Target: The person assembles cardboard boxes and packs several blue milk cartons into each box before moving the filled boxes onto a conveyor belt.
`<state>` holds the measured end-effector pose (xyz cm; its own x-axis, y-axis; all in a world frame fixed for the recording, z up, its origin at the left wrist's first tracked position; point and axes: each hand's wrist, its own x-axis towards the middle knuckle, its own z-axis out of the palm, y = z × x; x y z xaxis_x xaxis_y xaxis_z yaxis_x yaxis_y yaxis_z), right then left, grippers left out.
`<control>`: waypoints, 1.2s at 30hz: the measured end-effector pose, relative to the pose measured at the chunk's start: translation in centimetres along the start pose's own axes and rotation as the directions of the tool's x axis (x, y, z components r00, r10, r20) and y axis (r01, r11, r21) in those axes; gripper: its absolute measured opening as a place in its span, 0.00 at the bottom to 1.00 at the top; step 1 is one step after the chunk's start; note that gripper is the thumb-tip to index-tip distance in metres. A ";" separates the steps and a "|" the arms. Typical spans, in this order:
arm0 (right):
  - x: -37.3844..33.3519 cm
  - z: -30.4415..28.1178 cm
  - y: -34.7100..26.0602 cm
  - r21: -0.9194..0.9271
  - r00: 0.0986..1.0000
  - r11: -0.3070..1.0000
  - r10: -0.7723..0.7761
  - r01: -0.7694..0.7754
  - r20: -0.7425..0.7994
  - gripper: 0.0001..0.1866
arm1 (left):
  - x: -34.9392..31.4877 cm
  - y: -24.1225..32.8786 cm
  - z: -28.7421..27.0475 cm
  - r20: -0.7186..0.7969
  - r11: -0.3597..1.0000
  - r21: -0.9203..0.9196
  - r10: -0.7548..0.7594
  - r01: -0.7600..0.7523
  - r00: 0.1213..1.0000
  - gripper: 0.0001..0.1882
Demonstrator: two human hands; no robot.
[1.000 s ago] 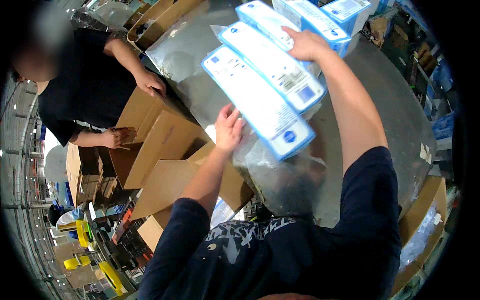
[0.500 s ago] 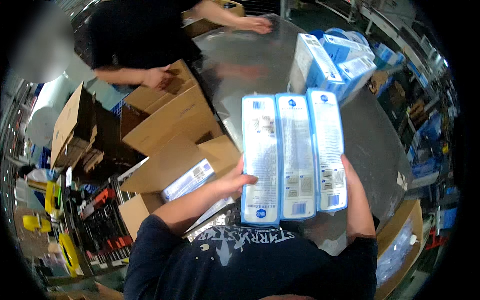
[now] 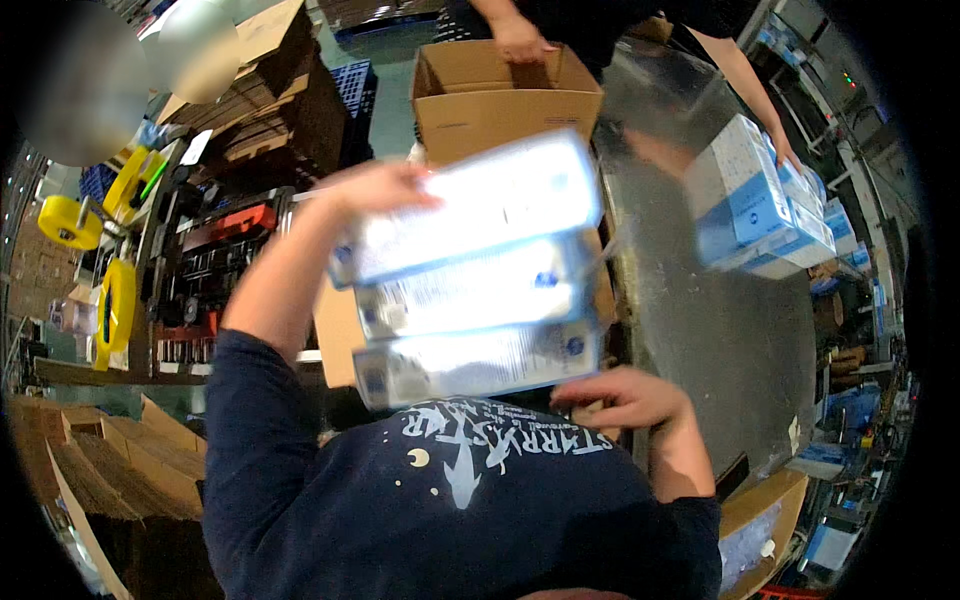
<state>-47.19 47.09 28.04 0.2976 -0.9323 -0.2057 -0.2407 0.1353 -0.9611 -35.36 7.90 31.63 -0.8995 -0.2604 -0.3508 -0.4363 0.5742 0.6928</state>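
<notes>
Three long blue-and-white boxes [image 3: 470, 285] hang side by side in front of my chest, blurred by motion. My left hand [image 3: 385, 190] grips the far box near its left end. At the near box's right end, my right hand [image 3: 635, 400] has its fingers against the lower corner, so the row is pressed between both hands. Under the boxes a brown carton shows only in part, with a flap [image 3: 337, 330] at the left; its inside is hidden.
Across from me a co-worker's hand [image 3: 522, 38] holds an open carton [image 3: 510, 115]. Their other hand touches blue-and-white boxes [image 3: 745, 205] on the metal table [image 3: 680, 370]. Flattened cartons [image 3: 270, 110] are stacked far left, yellow tape rolls [image 3: 117, 310] nearer. A carton with clear plastic [image 3: 760, 530] stands lower right.
The three boxes have swung left and turned from upright to nearly crosswise, over the carton. My view has turned left. The co-worker's hand has reached the boxes on the table.
</notes>
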 end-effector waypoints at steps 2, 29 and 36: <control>0.3 -0.5 -0.9 0.282 0.844 0.959 0.168 -0.020 -0.510 0.26 | -2.1 -1.2 6.0 0.011 0.731 0.673 -0.159 0.110 0.987 0.32; 0.5 0.2 13.8 0.797 0.680 0.552 0.487 0.246 -0.548 0.29 | -14.8 -12.3 10.6 0.608 0.985 -0.170 0.098 0.009 0.788 0.48; 16.1 -7.3 7.4 -0.528 0.909 0.798 0.402 -0.291 0.108 0.14 | -4.9 -11.2 8.5 0.171 0.934 0.356 -0.058 -0.006 0.984 0.49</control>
<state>-50.95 30.66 18.94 0.2731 -0.7571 -0.5935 -0.7662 0.2019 -0.6101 -25.88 9.34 20.20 -0.8557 -0.1571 -0.4931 -0.3946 0.8145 0.4253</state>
